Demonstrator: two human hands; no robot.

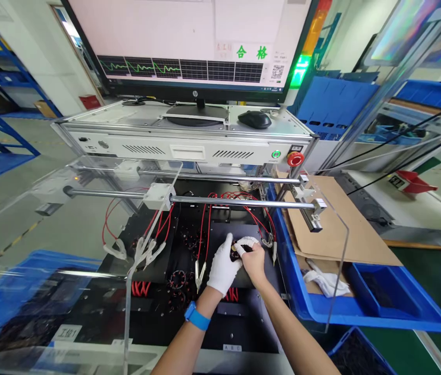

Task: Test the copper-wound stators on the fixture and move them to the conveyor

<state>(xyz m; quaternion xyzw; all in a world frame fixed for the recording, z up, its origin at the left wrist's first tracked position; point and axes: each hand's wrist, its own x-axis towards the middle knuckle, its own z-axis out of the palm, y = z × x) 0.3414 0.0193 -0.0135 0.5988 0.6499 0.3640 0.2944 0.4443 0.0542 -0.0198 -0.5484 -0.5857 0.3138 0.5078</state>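
My left hand point(222, 269), in a white glove and with a blue band at the wrist, closes its fingers on the near-left side of a small dark ring-shaped motor stator point(235, 253). From the right, my right hand point(253, 259), white fabric covering its fingers, grips the same stator; the fingers hide much of it. Both hands are over a black plate point(220, 232) of the test bench. More stators point(177, 279) lie left of my hands. Between them and my left hand, white clips point(200, 276) hang on red wires, and another clip point(274, 252) is to the right.
A clear hinged cover point(335, 260) and metal rods point(239, 202) frame the work area. Behind stands a monitor point(197, 47) above an emergency stop button point(295, 159). A blue tray point(419, 320) with cardboard point(345, 224) and a white glove point(327, 281) is at right.
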